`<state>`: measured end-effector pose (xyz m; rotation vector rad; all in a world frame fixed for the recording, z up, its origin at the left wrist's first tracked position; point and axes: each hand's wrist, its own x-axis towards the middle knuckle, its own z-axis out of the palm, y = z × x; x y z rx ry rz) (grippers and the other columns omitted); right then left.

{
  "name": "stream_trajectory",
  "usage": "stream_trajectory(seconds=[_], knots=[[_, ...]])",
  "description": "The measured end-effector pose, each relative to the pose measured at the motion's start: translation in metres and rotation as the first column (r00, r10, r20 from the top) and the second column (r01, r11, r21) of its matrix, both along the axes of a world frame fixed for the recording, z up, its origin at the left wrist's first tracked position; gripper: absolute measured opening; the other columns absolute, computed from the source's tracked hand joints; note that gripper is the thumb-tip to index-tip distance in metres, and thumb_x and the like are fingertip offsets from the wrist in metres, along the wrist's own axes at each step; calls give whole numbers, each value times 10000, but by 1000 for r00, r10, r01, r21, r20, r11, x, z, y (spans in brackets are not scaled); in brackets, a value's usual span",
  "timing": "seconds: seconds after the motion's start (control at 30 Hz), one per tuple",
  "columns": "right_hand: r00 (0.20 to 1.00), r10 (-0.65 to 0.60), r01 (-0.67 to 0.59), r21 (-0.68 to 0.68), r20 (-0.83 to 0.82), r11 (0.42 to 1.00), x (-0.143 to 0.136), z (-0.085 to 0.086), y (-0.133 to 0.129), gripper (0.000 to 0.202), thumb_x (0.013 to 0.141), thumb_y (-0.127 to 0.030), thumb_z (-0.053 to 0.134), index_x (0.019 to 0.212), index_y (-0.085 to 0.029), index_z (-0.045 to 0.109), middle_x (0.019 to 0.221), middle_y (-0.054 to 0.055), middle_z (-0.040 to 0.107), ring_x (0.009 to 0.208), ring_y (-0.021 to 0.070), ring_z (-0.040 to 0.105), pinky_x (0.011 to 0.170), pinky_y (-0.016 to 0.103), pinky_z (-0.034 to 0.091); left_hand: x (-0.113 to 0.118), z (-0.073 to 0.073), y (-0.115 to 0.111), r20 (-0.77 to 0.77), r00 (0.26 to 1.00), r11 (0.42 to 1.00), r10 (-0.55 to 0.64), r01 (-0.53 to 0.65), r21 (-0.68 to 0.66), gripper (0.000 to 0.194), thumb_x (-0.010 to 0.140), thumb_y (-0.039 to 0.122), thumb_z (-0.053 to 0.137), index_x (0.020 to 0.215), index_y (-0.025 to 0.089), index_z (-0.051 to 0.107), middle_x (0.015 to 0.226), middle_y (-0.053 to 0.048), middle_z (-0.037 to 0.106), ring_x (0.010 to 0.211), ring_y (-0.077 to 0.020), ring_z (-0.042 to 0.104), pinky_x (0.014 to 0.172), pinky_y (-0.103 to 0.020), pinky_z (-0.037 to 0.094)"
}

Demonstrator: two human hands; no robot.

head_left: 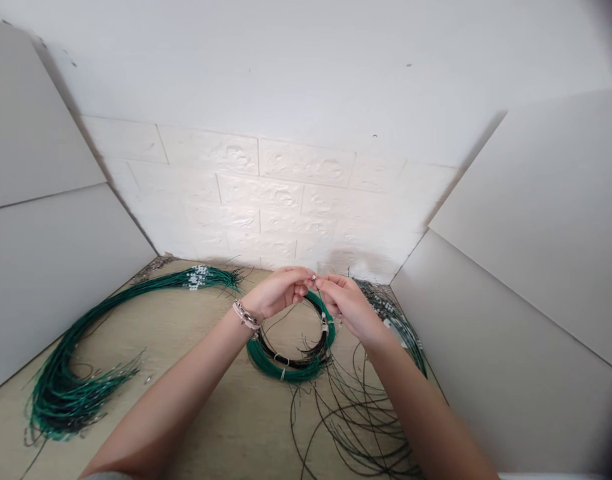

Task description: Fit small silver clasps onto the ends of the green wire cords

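My left hand (282, 291) and my right hand (343, 301) meet at the tabletop's far side, fingertips pinched together. Between them is a small pale piece (314, 277), too small to name, held by the left fingers. From the right fingertips a thin green wire (322, 300) seems to run down. Below the hands lies a coil of green and black wires (266, 361), bound with white ties. Loose dark wires (336, 427) spread out under and beside my right forearm. The left wrist wears a bracelet (246, 315).
A long curved bundle of green wires (69, 360) with white tags (198, 277) lies on the left of the wooden tabletop (201, 427). More tagged wires (401, 321) lie at the right. Grey panels (51, 247) flank both sides; a brick-patterned white wall (286, 193) stands behind.
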<state>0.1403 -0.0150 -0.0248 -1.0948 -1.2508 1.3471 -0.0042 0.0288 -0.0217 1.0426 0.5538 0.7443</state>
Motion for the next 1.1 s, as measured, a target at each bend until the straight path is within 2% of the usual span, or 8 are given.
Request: stream_trajectory(seconds=[0.2,0.33,0.47,0.6,0.8,0.97,1.1], knots=[[1000,7,-8,21,20,1000,0,-1,0,269,699,-419,583,687,-150,573,388,-89,297,332,33,204,341,196,118,-1,0,1,55,998,999,-39,40,-29,146,686,227,656,707,99,590,595,18,496,507,-22,411,451,-144,292],[1000,-12,12,-3,7,1000,1,-2,1,262,696,-412,580,642,-158,543,376,-90,293,324,34,194,338,198,107,-1,1,0,36,998,999,-42,41,23,157,697,238,648,752,99,600,624,6,521,512,-22,423,465,-141,305],[996,-57,56,12,63,998,1,-3,2,272,683,-414,594,606,-160,532,373,-85,315,329,34,211,345,198,128,0,1,-1,-18,1000,996,3,-2,84,185,682,266,660,738,100,600,631,3,527,515,-25,424,481,-150,317],[984,-124,113,89,127,990,2,-4,3,262,660,-412,617,641,-155,571,393,-79,338,352,36,237,365,197,169,0,1,-1,-62,997,990,55,-47,132,215,643,277,689,743,104,609,643,7,533,513,-24,416,496,-163,323],[982,-167,159,87,88,983,4,-7,6,253,618,-396,649,684,-156,607,444,-53,427,399,58,326,396,202,233,-2,4,-3,-119,984,969,136,-107,222,224,623,263,698,776,115,628,708,-8,567,576,-45,455,560,-187,360],[953,-237,194,221,189,956,4,-5,5,221,636,-362,629,706,-153,627,577,-2,556,505,91,439,459,208,312,-2,5,-3,-113,984,969,136,-108,223,268,605,267,710,804,110,623,722,-17,572,587,-51,462,556,-185,367],[874,-363,250,341,323,906,2,0,-1,220,663,-380,603,688,-165,638,476,-40,444,468,86,363,452,218,272,-2,7,-3,-125,983,970,131,-101,223,257,596,287,716,749,104,619,661,-1,552,544,-38,440,535,-178,361]])
